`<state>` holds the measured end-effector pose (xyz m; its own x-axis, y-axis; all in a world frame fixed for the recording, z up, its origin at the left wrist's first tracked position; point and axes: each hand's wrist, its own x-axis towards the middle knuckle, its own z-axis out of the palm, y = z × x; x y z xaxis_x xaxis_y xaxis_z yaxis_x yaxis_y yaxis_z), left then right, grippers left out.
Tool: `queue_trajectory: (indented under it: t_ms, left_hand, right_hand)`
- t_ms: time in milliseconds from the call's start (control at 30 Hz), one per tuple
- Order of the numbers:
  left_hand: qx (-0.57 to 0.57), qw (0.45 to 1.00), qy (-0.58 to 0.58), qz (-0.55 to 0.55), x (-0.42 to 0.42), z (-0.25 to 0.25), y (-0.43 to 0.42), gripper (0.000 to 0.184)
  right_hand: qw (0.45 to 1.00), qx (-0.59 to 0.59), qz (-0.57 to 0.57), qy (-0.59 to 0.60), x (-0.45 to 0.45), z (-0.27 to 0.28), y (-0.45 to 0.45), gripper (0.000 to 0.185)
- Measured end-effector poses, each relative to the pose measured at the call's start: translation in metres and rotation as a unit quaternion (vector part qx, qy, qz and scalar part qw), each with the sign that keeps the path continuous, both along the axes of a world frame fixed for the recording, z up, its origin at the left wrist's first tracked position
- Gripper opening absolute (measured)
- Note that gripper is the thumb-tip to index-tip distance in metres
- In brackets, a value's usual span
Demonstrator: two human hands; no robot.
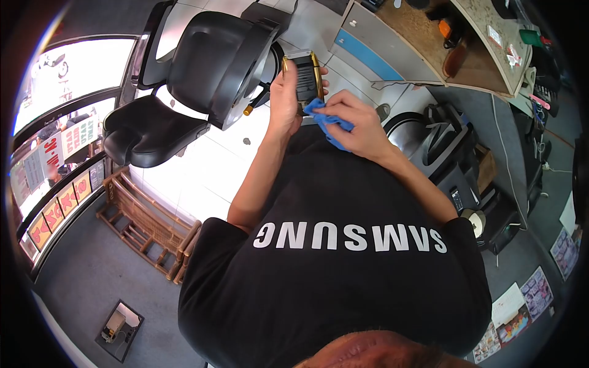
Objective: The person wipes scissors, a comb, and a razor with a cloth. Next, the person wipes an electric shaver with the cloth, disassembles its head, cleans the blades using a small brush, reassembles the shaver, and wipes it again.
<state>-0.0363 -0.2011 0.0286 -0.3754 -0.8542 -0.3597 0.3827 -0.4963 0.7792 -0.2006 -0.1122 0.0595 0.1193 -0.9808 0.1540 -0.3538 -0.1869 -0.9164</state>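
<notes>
My left hand [284, 98] is closed around a black and gold hair clipper [306, 80], with its ribbed dark face towards me and gold strips along the sides. Thumb on one side, fingertips on the other, it keeps the clipper in front of my chest. My right hand [359, 122] pinches a crumpled blue cloth [331, 122]. The cloth touches the near end of the clipper and covers part of it. Some right fingers are hidden behind the cloth.
A black barber chair [208, 61] stands ahead on the left, beside a bamboo bench [147, 221]. To the right are a wooden cabinet [423, 43] with things on its shelves and a black seat with a round basin [408, 135]. Pale floor tiles [239, 159] lie ahead.
</notes>
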Motion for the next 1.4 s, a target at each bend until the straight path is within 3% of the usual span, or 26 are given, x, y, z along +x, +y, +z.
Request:
queue_trajectory:
  t_ms: [67,200,300,400,500,600,700,800,933,1033,1133,1233,1367,1400]
  left_hand:
    - [0.007,1.000,-0.010,0.002,-0.004,0.003,0.000,0.046]
    - [-0.101,0.989,-0.109,-0.003,-0.007,0.012,0.000,0.037]
    - [-0.163,0.953,-0.253,-0.028,-0.005,0.019,0.002,0.039]
    - [-0.267,0.927,-0.264,-0.016,-0.005,0.016,0.001,0.051]
    - [-0.307,0.915,-0.260,-0.031,-0.001,0.020,0.000,0.056]
    - [-0.314,0.913,-0.257,-0.047,0.002,0.017,0.000,0.060]
    - [-0.304,0.915,-0.258,-0.056,0.001,0.021,0.001,0.062]
    - [-0.266,0.930,-0.240,-0.088,0.005,0.023,0.003,0.062]
    - [-0.271,0.930,-0.230,-0.099,0.005,0.015,0.006,0.060]
    - [-0.293,0.915,-0.262,-0.086,0.009,0.015,0.009,0.062]
    - [-0.250,0.935,-0.242,-0.075,0.011,0.015,0.011,0.059]
    - [-0.252,0.938,-0.224,-0.076,0.007,0.018,0.009,0.059]
    - [-0.276,0.928,-0.236,-0.081,0.009,0.021,0.008,0.061]
    - [-0.294,0.918,-0.255,-0.074,0.008,0.021,0.009,0.058]
  right_hand:
    - [0.998,-0.004,-0.055,-0.035,-0.009,0.002,-0.001,0.020]
    - [0.953,0.061,-0.207,-0.210,-0.034,0.013,-0.012,0.013]
    - [0.916,0.054,-0.289,-0.275,-0.047,0.021,-0.019,0.012]
    - [0.888,0.067,-0.323,-0.320,-0.052,0.026,-0.021,0.012]
    - [0.912,0.038,-0.320,-0.255,-0.050,0.030,-0.023,0.012]
    - [0.958,-0.041,-0.262,-0.113,-0.045,0.039,-0.030,0.011]
    - [0.973,-0.167,-0.160,0.005,-0.034,0.057,-0.046,0.018]
    - [0.973,-0.215,-0.015,0.081,-0.026,0.057,-0.058,0.025]
    - [0.961,-0.203,-0.046,0.182,-0.033,0.029,-0.067,0.023]
    - [0.979,-0.133,-0.109,0.109,-0.045,0.020,-0.075,0.022]
    - [0.963,-0.231,-0.061,0.122,-0.042,0.035,-0.070,0.021]
    - [0.961,-0.227,0.010,0.156,-0.025,0.038,-0.060,0.023]
    - [0.982,-0.108,-0.124,0.092,-0.047,0.010,-0.074,0.033]
    - [0.977,-0.149,-0.129,0.080,-0.049,0.016,-0.077,0.034]
